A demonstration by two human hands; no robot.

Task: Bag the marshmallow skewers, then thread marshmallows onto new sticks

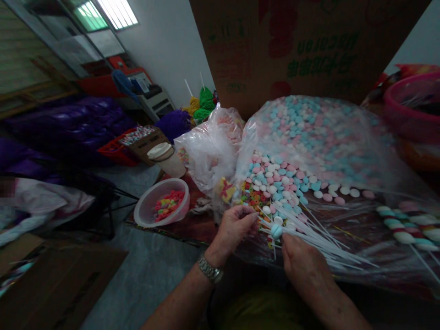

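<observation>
A person's two bare hands work over a heap of candy on a dark, reddish tabletop. The left hand (235, 228), with a metal link wristwatch (210, 270), is curled, its fingertips (253, 215) drawn together beside a pale blue candy disc (276, 231); whether they grip anything cannot be told. The right hand (302, 260) is half closed at the thin white sticks (318, 243), which fan out in a loose bundle, and its exact hold cannot be told.

Just beyond the hands lie smooth, round pastel candies (275, 185) in pink, blue and white, with ring-shaped candies (252, 197) in bright colours beside them. A large, crinkled clear plastic bag (309, 142) bulges with more pastel discs. To the left sits a translucent round tub (146, 211) of colourful candy pieces. At the right, striped candy skewers (402, 230) lie near a pink plastic basin (412, 91). Behind stands a cardboard box (275, 46) printed with upside-down green lettering, too blurred to read.
</observation>
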